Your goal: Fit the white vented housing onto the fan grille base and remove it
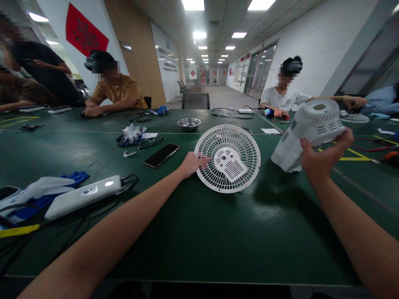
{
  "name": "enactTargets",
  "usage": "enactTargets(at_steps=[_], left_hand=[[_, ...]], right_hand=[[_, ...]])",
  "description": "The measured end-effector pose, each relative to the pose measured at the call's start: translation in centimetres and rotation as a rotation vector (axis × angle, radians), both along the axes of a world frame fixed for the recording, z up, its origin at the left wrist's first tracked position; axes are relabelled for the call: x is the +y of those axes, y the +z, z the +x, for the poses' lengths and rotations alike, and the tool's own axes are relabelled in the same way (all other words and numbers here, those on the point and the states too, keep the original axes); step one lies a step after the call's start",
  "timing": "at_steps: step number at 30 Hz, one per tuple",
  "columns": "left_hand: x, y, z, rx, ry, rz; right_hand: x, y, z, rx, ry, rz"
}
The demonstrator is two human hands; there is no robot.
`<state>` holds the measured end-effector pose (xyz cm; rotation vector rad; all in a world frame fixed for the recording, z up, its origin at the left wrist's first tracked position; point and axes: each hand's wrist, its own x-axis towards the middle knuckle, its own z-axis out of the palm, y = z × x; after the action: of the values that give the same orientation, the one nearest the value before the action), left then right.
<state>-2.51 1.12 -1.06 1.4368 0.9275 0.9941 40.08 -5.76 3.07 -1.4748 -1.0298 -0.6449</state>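
Observation:
A round white fan grille (231, 170) is tilted up over the green table, its slotted centre plate facing me. My left hand (192, 163) grips its left rim, the thumb lying over the bars. On the right, a white plastic housing (296, 133) with vents and a round opening at its top leans to the right. My right hand (324, 155) is wrapped round its right side, thumb in front and fingers partly hidden behind it. The grille and the housing are apart.
On the green table (193, 241) lie a phone (161, 155), gloves (131, 135), a metal bowl (189, 123) and a white power strip (84, 197) with cables at the left. Several people sit or stand across the table; one holds a red tool.

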Motion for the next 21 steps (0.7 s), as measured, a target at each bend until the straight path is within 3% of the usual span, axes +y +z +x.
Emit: enactTargets(at_steps=[3, 5, 9, 14, 21], left_hand=[[0.0, 0.0, 0.1, -0.001, 0.012, -0.006], [0.1, -0.1, 0.3, -0.007, 0.019, -0.009], [0.5, -0.6, 0.4, -0.049, 0.000, -0.022], [0.7, -0.8, 0.4, -0.043, -0.009, -0.024], [0.5, -0.6, 0.4, -0.042, 0.005, -0.024]], right_hand=[[-0.9, 0.3, -2.8, -0.022, 0.143, -0.005], [-1.1, -0.1, -5.0, 0.006, 0.243, -0.094], [-0.7, -1.8, -8.1, 0.039, 0.300, -0.316], [0.8, -4.1, -8.4, 0.146, 0.347, -0.566], [1.9, -5.0, -7.5, 0.099, 0.270, -0.682]])
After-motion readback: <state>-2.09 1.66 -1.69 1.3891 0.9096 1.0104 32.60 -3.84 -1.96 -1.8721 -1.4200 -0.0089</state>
